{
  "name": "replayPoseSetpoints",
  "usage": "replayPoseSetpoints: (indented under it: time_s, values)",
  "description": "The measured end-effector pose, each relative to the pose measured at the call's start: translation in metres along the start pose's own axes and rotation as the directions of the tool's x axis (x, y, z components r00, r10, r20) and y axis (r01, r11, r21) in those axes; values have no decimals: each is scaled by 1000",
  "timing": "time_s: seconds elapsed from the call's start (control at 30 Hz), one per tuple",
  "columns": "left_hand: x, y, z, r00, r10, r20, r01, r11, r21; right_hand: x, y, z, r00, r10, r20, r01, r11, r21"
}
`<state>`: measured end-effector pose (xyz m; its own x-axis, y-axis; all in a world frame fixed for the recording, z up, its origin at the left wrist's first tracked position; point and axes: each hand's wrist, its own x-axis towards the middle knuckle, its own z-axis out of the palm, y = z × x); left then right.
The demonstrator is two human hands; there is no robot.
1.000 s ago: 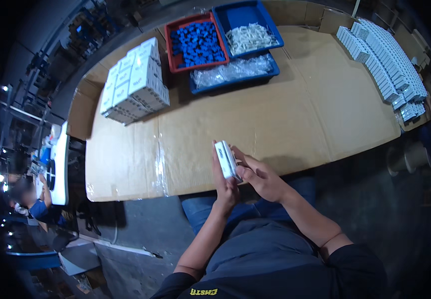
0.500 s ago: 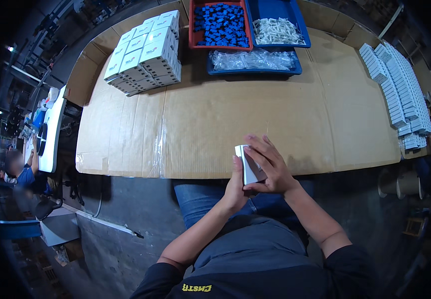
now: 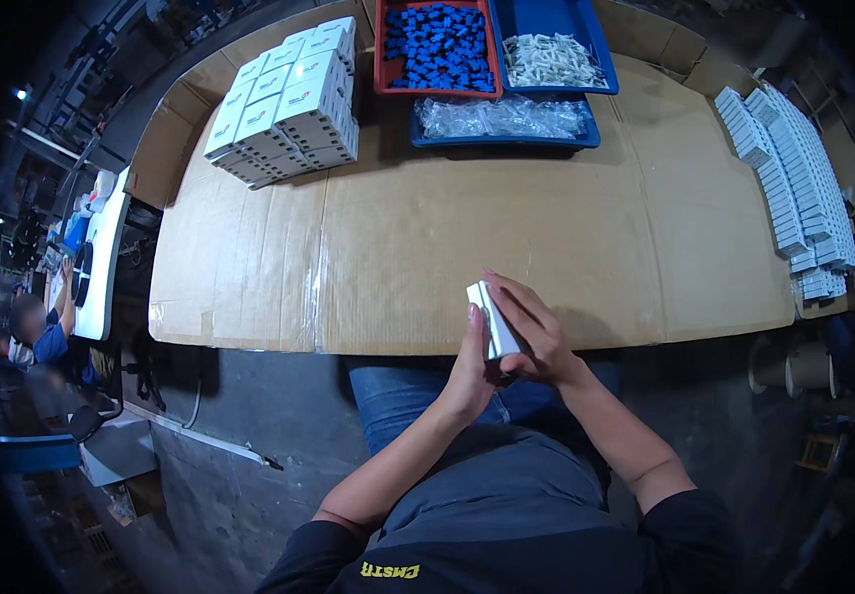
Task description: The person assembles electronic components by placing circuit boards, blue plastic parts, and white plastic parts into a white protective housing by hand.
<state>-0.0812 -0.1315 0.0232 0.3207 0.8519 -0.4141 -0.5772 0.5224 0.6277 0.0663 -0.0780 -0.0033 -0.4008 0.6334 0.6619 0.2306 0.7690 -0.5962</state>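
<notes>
Over the near edge of the cardboard-covered table (image 3: 427, 238), in the head view, I hold a small white box (image 3: 502, 335) between both hands, tilted and clear of the surface. My left hand (image 3: 469, 378) has its thumb laid up the box's left side; its other fingers are hidden beneath, so how they bend I cannot tell. My right hand (image 3: 538, 342) closes on the opposite side, fingers together and nearly straight along it, so the gap between my palms is just the box's width.

I'd judge it light, a stiff thin card, smooth enough to slip a little under dry fingertips. The walls would probably dent if I pinched their middles, so the long edges and corners look the safest hold, with pressure spread flat. A line runs lengthwise along it; whether that is a flap or a fold I cannot tell. What is inside, and whether it is fragile, is hidden.
</notes>
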Motion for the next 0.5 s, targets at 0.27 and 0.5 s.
replayPoseSetpoints:
  time_s: [0.27, 0.5]
  values:
    - [22, -16, -20, 875, 450, 180, -456, 640, 619, -1, -25, 18, 846, 533, -20, -431, 705, 564]
    - [17, 9, -23, 938, 316, -140, -305, 947, 96, 6, -24, 4, 924, 343, 170, -371, 911, 179]
